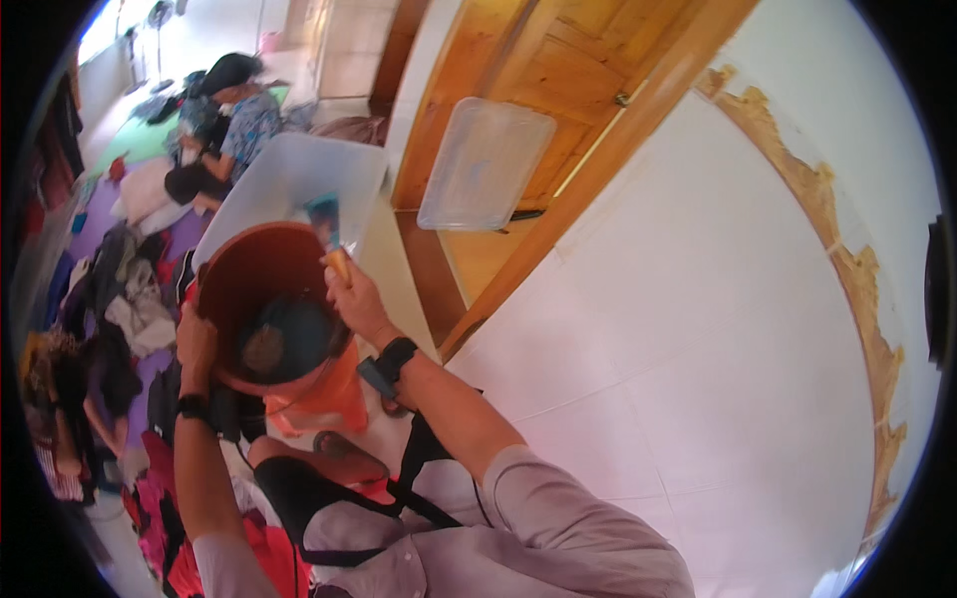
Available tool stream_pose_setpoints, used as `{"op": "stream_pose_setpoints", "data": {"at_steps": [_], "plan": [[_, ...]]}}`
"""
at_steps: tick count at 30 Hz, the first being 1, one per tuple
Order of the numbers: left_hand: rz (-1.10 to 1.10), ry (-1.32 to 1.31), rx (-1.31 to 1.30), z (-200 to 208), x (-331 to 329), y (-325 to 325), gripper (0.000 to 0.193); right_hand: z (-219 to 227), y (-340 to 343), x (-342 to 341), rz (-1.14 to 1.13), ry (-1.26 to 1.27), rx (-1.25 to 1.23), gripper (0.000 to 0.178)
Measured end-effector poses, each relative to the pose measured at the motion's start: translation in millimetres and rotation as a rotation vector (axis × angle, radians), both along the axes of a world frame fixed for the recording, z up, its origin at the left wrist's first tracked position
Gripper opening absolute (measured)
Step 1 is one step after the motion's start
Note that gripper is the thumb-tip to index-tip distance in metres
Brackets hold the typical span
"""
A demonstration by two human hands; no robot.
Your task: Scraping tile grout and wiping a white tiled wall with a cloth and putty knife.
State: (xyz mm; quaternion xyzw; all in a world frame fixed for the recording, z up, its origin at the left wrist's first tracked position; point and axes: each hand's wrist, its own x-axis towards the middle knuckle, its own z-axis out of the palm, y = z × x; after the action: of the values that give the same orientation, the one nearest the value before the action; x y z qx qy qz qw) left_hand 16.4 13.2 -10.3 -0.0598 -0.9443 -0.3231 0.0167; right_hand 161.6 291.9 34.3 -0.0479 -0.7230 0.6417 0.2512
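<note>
Head view: at your far left, heaped clothes in dark, white and red tones spread over a purple mat. Beyond them, another person in a blue patterned top sits on the floor, near a pale cushion. Nearer to you on the left side lies bright red and pink cloth.

Your left hand, above a black wristband, holds the reddish-brown bucket at its left side. The bucket is in front of you, left of the middle, its mouth tipped so you see inside; the dark contents at its bottom are too blurred to name. Just under it stands an orange-red stool; whether the two touch, you cannot tell. Past the bucket is a clear plastic box.

Your right hand is closed around the orange handle of a flat tool, its teal end pointing away from you at the bucket's right rim.

Farther right, a clear lid stands upright before a wooden door, and a white wall fills your right side.
</note>
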Motion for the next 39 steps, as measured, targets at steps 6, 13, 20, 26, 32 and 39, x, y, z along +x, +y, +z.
{"op": "stream_pose_setpoints", "data": {"at_steps": [6,13,20,26,32,39], "plan": [[0.056,-0.054,-0.035,24.0,2.5,25.3,0.031,7.4,41.2,-15.1,0.144,-0.287,0.2,0.022],[0.11,-0.084,-0.092,46.4,26.5,21.0,0.029,50.4,21.8,-29.5,0.446,-0.465,0.839,0.025],[0.105,-0.062,-0.07,39.9,27.8,12.3,0.027,22.9,2.6,-72.3,0.724,-0.546,1.345,0.02],[0.063,-0.146,0.005,64.4,31.9,35.0,0.035,23.2,7.7,-86.2,0.783,-0.844,1.418,0.025],[0.049,-0.037,-0.023,2.9,12.4,2.4,0.028,1.3,-7.9,-87.3,0.999,-0.81,1.373,0.03],[-0.006,0.039,-0.02,5.2,8.4,17.5,0.024,38.4,18.3,-75.2,0.707,-0.861,0.808,0.03]]}}
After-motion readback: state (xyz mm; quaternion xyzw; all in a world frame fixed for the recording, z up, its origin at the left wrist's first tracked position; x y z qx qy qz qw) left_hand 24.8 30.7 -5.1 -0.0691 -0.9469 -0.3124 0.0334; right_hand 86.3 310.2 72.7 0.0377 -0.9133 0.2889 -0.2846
